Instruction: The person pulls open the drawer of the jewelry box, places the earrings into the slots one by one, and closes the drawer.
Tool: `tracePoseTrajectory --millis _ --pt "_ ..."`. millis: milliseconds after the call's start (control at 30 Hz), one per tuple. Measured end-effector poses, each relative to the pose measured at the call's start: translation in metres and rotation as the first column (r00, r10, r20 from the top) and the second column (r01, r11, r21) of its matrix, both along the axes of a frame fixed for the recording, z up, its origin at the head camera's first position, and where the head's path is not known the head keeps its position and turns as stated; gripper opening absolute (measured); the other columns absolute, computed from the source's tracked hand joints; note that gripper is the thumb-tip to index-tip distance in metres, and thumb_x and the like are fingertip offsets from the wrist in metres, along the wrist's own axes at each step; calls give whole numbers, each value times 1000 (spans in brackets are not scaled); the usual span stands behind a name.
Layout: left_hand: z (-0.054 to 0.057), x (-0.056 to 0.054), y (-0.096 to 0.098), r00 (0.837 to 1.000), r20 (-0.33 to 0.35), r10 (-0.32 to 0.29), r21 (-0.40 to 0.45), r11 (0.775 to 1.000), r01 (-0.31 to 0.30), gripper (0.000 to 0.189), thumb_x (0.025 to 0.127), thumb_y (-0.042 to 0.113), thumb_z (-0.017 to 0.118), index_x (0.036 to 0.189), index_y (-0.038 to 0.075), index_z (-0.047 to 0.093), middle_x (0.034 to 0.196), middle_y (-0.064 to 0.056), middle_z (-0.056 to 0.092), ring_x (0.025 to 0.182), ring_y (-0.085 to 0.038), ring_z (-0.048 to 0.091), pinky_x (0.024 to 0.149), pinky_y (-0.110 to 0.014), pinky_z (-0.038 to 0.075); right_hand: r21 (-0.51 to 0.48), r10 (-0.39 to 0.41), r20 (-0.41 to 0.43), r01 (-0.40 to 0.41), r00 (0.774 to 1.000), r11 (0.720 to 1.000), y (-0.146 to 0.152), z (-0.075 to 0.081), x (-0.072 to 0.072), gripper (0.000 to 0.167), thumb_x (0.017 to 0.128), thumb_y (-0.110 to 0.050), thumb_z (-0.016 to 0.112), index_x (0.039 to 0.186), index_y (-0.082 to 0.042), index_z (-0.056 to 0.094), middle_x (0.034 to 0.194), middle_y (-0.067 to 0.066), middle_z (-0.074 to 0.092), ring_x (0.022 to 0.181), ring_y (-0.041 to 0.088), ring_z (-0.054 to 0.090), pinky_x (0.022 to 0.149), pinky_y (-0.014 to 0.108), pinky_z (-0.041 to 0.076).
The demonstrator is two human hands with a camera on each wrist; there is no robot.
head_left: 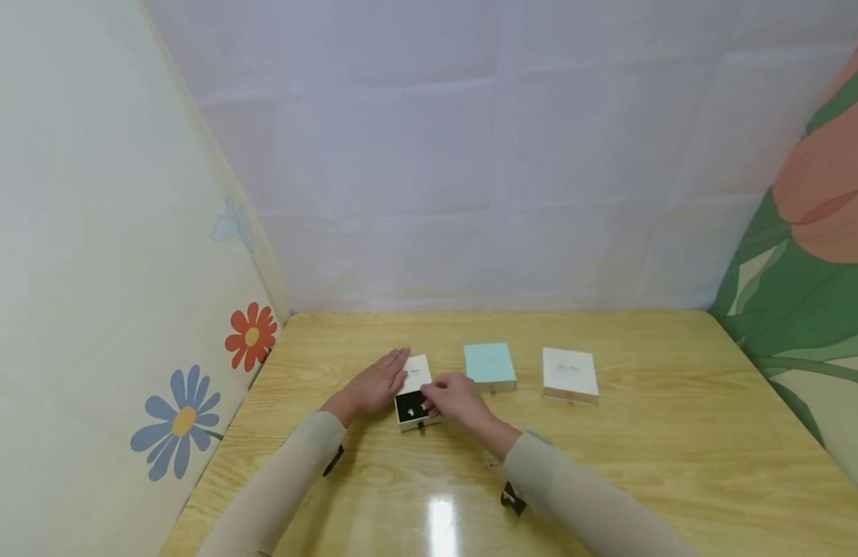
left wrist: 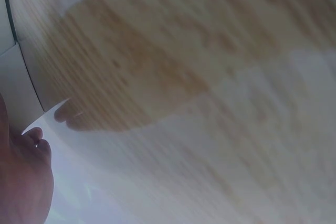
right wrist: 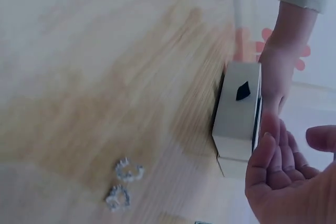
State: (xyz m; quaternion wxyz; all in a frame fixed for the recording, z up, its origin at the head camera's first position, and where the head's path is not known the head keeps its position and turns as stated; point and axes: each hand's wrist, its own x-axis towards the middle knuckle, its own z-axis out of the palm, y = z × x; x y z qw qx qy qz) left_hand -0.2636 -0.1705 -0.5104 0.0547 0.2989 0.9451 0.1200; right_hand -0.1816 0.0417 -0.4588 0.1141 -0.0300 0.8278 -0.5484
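Observation:
A small white jewellery box lies on the table with its drawer pulled out toward me. Inside the drawer's black lining sit small silvery earrings. My left hand rests on the left side of the box's white cover, fingers extended. My right hand reaches over the drawer's right side, fingertips right at an earring there. In the right wrist view the right thumb stands apart from the bent fingers, with nothing visible between them. A black pull tab shows on the drawer front.
To the right stand a light blue box and another white box. Two sparkly ring-shaped earrings lie on the wooden table near my right forearm. Fabric walls border the table at the back and sides.

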Motion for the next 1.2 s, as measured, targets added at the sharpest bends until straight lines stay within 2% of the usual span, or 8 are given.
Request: tracePoseTrajectory --millis 167,300,467,667,867,1200 --pt "3 3 1 1000 -4 -3 4 1000 3 60 112 36 21 163 4 11 169 -14 15 156 -30 16 126 -43 21 -81 -32 92 39 995 996 0 2 10 24 96 -11 61 98 10 74 77 14 74 65 22 73 65 33 62" --pt "6 4 2 1000 1 -4 4 1000 4 61 112 36 21 163 4 11 169 -15 15 155 -31 16 126 -43 20 -94 -37 127 49 991 994 0 1 17 25 96 -12 61 96 9 74 76 13 74 61 16 71 60 28 60" --pt "7 3 1 1000 0 -4 10 1000 4 61 112 36 22 163 4 12 169 -15 16 155 -31 17 126 -43 20 -144 -46 154 68 987 987 0 -2 22 22 90 -7 61 93 10 74 75 15 74 59 15 71 57 26 59" --pt "2 2 1 1000 -25 -5 6 1000 5 60 112 35 23 162 3 13 168 -15 18 155 -31 18 126 -43 21 -160 -40 197 73 979 984 -2 -9 27 20 88 -6 61 92 9 74 74 13 74 58 14 70 54 24 58" --pt "3 3 2 1000 -13 3 5 1000 -3 60 112 34 23 163 4 12 168 -15 17 155 -30 17 126 -42 19 -167 -42 246 85 968 982 -3 -13 33 18 85 -6 63 88 8 74 73 13 74 54 11 67 50 21 56" --pt "-1 1 0 1000 -18 -16 46 999 17 60 112 35 23 162 2 15 168 -17 19 154 -35 18 125 -48 21 -179 -34 305 92 952 980 -5 -21 39 19 90 -7 59 88 5 73 72 10 73 53 10 67 49 20 56"
